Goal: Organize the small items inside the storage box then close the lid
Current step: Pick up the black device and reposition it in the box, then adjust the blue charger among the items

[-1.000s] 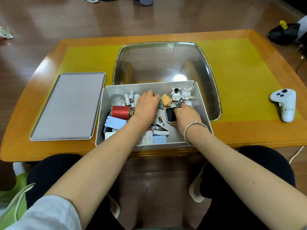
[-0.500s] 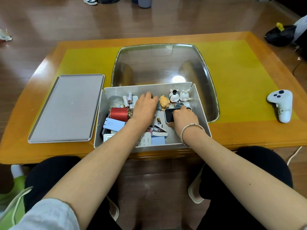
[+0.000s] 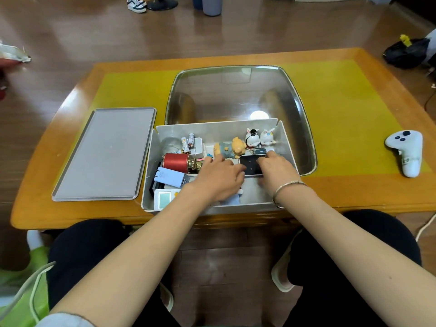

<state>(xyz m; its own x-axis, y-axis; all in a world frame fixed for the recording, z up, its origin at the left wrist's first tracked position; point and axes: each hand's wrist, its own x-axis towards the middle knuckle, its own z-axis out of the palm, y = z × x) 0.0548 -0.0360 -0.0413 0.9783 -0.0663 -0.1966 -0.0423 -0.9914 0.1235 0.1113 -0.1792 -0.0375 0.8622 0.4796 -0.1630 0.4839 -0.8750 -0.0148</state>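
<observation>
The open grey storage box stands at the table's near edge. It holds a red thread spool, batteries, a yellow pig figurine lying on its side, two rabbit figurines, a blue card and a white meter. My right hand grips a black flat device in the box's right half. Palm down in the middle of the box, my left hand has loose fingers touching the device's left edge. What lies under it is hidden. The grey lid lies flat to the box's left.
A glass inset fills the wooden table's middle behind the box. A white game controller lies at the right on the yellow mat. My knees are under the near edge. Shoes and a black bag sit on the floor beyond.
My left hand has drawn back from the pig figurine toward me, uncovering the figurine. My right hand stays on the black device.
</observation>
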